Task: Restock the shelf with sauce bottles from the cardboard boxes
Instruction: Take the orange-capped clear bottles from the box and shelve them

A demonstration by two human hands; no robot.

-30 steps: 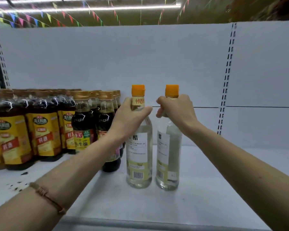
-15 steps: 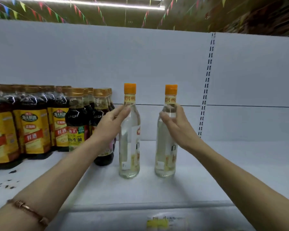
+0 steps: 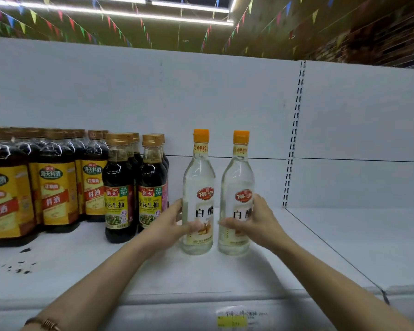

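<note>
Leftmost, our left hand [image 3: 170,224] cups the left clear orange-capped vinegar bottle [image 3: 197,199] low on its label, upright on the white metal shelf [image 3: 320,259]. Our right hand [image 3: 256,223] wraps its twin, the right clear vinegar bottle [image 3: 237,201]. Liquid-filled and likely slick, they are best gripped mid-body.

White back panels [image 3: 153,96] with slotted uprights [image 3: 294,134]; above, strip lights [image 3: 189,7], coloured bunting [image 3: 110,21], perhaps a ceiling.

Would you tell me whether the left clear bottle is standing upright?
Upright: the left clear bottle stands on its base on the shelf, orange cap on top.
</note>
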